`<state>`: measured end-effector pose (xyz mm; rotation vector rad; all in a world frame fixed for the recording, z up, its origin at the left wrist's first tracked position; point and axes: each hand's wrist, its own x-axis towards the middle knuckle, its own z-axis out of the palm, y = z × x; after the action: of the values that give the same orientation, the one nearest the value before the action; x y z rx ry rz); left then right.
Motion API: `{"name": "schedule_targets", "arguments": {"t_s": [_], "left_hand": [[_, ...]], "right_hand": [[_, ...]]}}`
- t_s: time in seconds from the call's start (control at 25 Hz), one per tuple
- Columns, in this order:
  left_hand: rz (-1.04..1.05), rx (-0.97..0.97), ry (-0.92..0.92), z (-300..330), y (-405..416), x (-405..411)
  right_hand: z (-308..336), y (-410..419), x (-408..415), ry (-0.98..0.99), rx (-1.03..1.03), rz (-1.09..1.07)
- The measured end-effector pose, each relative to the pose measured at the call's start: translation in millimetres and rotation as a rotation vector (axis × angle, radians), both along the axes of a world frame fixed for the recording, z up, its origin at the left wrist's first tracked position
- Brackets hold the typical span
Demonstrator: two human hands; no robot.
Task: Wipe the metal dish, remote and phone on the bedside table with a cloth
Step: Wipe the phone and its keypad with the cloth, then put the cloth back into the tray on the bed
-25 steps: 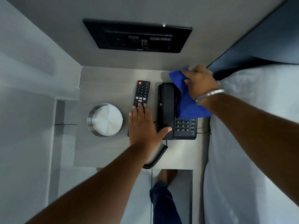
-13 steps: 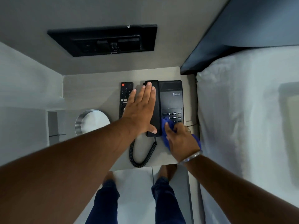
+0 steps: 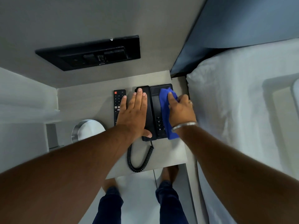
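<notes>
A black desk phone [image 3: 155, 104] sits on the grey bedside table [image 3: 90, 97]. My left hand [image 3: 135, 113] lies flat with straight fingers on the handset, thumb at its near end. My right hand [image 3: 181, 109] presses a blue cloth [image 3: 165, 113] onto the phone's body, fingertips near the top of the base; the cloth drapes down over the right part of the keypad. A black remote [image 3: 117, 101] lies just left of the phone, partly under my left hand. The round metal dish [image 3: 87, 129] stands further left, partly hidden by my forearm.
The phone's coiled cord [image 3: 139, 159] loops over the table's near edge. A black switch panel [image 3: 95, 54] is set in the wall behind. A white bed [image 3: 242, 118] borders the table on the right. My feet stand on the floor below.
My right hand has slid the blue cloth from the keypad's near end up toward the top of the phone base. My left hand stays flat on the handset.
</notes>
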<state>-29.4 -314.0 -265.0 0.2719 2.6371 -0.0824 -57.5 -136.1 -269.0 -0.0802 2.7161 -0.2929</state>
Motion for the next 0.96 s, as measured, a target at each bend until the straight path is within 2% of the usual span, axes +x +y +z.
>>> {"name": "schedule_targets", "arguments": {"t_s": [0.12, 0.2, 0.28, 0.36, 0.4, 0.44, 0.52, 0.56, 0.64, 0.76, 0.88, 0.96], "left_hand": [[-0.011, -0.022, -0.005, 3, 2, 0], [-0.007, -0.042, -0.028, 2, 2, -2], [-0.002, -0.053, -0.071, 13, 1, -2], [0.005, 0.008, -0.079, 36, 8, 0], [0.051, 0.152, -0.103, 52, 15, 3], [0.158, 0.411, -0.194, 73, 24, 7], [0.452, 1.031, -0.514, 124, 51, 18], [0.546, 1.205, -0.628, 147, 65, 23], [0.569, 1.292, -0.661, 191, 95, 19], [0.506, 1.312, -0.612, 249, 129, -7], [0.401, 1.324, -0.666, 290, 162, -30], [0.365, 1.334, -0.651, 302, 191, -40]], "right_hand": [[4, 20, 81, -0.138, -0.004, 0.048], [10, 32, 109, -0.207, -0.059, -0.023], [31, 39, 113, -0.154, -0.233, -0.214], [71, 46, 103, -0.007, -0.413, -0.378], [97, 52, 96, 0.056, -0.486, -0.465], [123, 59, 88, 0.092, -0.552, -0.573], [171, 76, 69, 0.064, -0.715, -0.844], [191, 86, 61, 0.015, -0.82, -0.947], [235, 114, 50, -0.084, -1.029, -1.041], [291, 169, 45, -0.19, -1.167, -0.996], [323, 231, 47, -0.209, -1.122, -0.875], [335, 272, 44, -0.196, -1.004, -0.787]]}}
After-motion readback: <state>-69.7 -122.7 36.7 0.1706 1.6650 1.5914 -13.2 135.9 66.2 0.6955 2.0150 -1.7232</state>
